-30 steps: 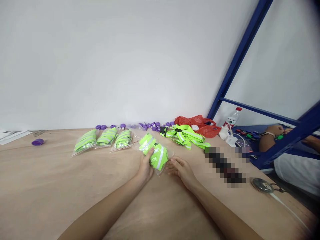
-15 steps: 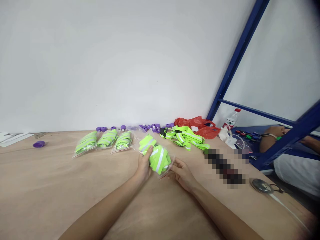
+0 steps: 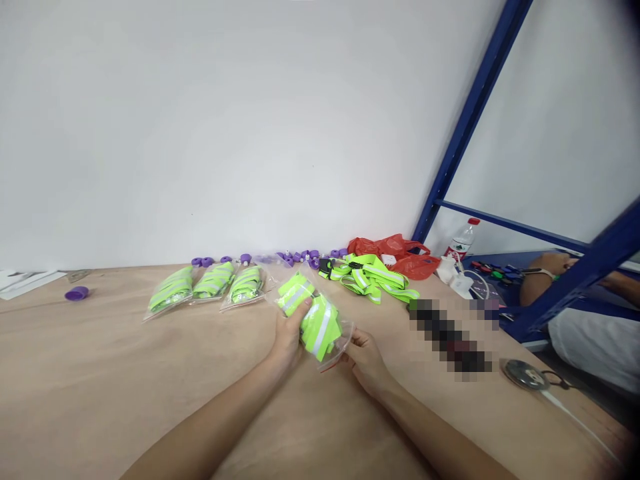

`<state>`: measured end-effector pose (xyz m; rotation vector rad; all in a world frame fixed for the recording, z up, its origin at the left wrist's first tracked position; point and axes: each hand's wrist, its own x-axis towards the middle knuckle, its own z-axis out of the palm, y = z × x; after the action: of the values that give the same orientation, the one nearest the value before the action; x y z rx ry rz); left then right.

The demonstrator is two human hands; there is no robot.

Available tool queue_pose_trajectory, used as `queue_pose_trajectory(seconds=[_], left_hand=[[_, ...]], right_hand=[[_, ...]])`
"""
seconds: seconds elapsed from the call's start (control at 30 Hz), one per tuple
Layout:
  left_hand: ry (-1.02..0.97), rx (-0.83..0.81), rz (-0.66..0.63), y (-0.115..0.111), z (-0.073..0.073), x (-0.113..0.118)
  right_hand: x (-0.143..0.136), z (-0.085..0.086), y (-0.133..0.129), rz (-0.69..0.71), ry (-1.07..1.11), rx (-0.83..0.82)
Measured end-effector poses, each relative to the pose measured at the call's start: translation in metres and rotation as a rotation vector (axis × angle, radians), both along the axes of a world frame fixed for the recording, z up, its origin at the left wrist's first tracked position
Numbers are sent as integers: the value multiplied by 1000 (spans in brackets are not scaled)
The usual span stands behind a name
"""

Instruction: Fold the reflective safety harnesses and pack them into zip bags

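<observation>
Clutching the bag (image 3: 323, 327) in the head view, the left hand (image 3: 289, 330) has its thumb pressed over the bright green strap inside, the other fingers mostly hidden beneath. And the right hand (image 3: 364, 360) is on it too, fingers pinching the clear lower edge, close to a thin red line! The bag sits tilted between the two hands, mid-scene over the bench (image 3: 100, 373); whether it touches the wood, you cannot tell.

Over to the left, three filled bags (image 3: 214, 280) lie in a row, green strap showing through each. Behind them, purple caps (image 3: 245, 259) line the foot of the wall (image 3: 250, 120), with a lone purple cup (image 3: 77, 293) far left, near some papers (image 3: 25, 283).

To the right of the held bag, loose straps (image 3: 377, 277) lie tangled, a black buckle (image 3: 326, 268) at their near-left end, a red bag (image 3: 420, 265) just behind. Beyond that stands a bottle (image 3: 463, 240), and past the blue frame (image 3: 475, 127), a co-worker's arm (image 3: 535, 285).
</observation>
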<state>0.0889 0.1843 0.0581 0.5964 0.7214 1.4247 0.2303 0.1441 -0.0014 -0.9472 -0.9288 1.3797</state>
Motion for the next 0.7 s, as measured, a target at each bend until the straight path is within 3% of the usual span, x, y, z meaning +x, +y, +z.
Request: queue_pose_trajectory(seconds=[0.2,0.43,0.7], left_hand=[[78,49,-34,-9,-6,6],[185,67,-11,0,-22,-1],[181,92,2,4,-25,0]], right_hand=[[-5,5,-3,-74,87,-48],[-6,10,-7,49,240,-75],[-6,6,-6,99,284,-15]])
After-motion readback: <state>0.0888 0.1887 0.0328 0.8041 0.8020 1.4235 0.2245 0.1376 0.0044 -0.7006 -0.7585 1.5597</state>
